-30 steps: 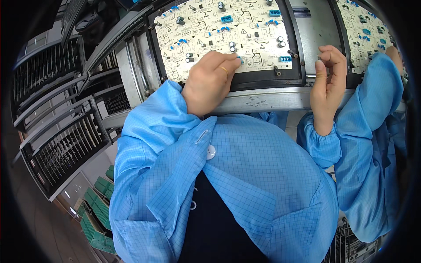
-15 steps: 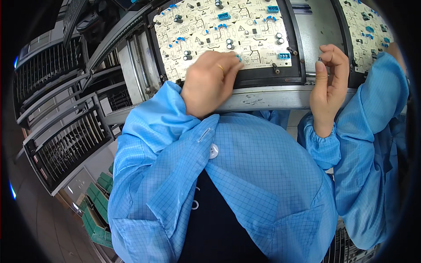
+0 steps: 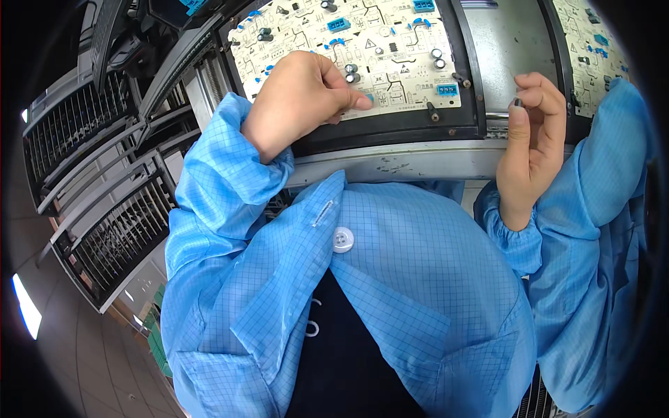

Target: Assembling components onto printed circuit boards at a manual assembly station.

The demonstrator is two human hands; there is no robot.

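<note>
My left hand rests over the lower left part of a cream circuit board, thumb and fingers pinched together. At the thumb tip a bit of a blue terminal block shows; the rest is hidden by the hand. My right hand is raised in front of the frame's right side, palm turned inward, fingers curled. A small dark component sits between its thumb and fingertips, too small to name. The board carries black capacitors, blue disc parts and another blue terminal block.
A black carrier frame surrounds the board, with a metal rail along its near edge. At the right stands a second board, beside a co-worker's blue sleeve. Slotted racks stand at the left.
My left hand has swung to the left and its wrist has turned, while its fingertips stay near the same spot on the board. My right hand has shifted slightly right and lower.
</note>
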